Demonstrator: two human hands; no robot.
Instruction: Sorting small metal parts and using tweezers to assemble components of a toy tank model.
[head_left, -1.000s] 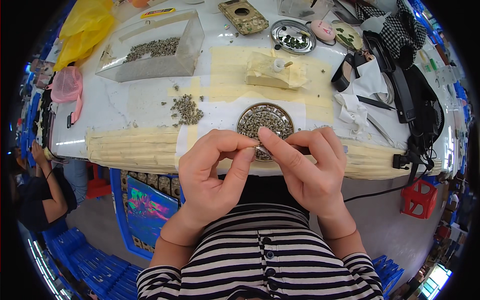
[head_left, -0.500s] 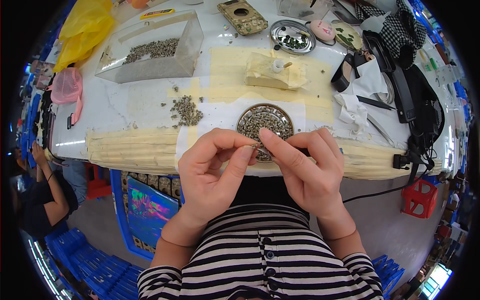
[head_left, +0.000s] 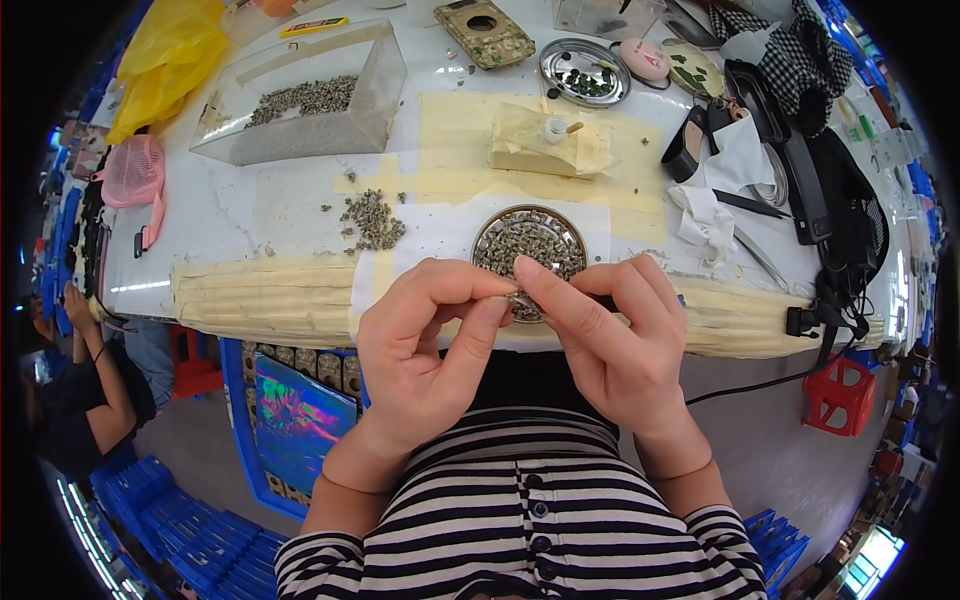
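Through my feed, the left hand (head_left: pixel 425 340) pinches a tiny piece (head_left: pixel 512 297) between thumb and forefinger, over the near side of the round dish (head_left: pixel 584 238). The right hand (head_left: pixel 630 340) half-curls beside it; I cannot tell its hold. I'd pinch lightly, letting the dish catch drops.

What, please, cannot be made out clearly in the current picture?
1. Head view: the small piece at the left hand is tiny and partly covered by fingers.
2. Head view: what the right hand may hold is hidden by its own fingers.
3. Head view: both hands cover part of the round dish.
4. Head view: the picture's upper edge cuts off the yellow bag.
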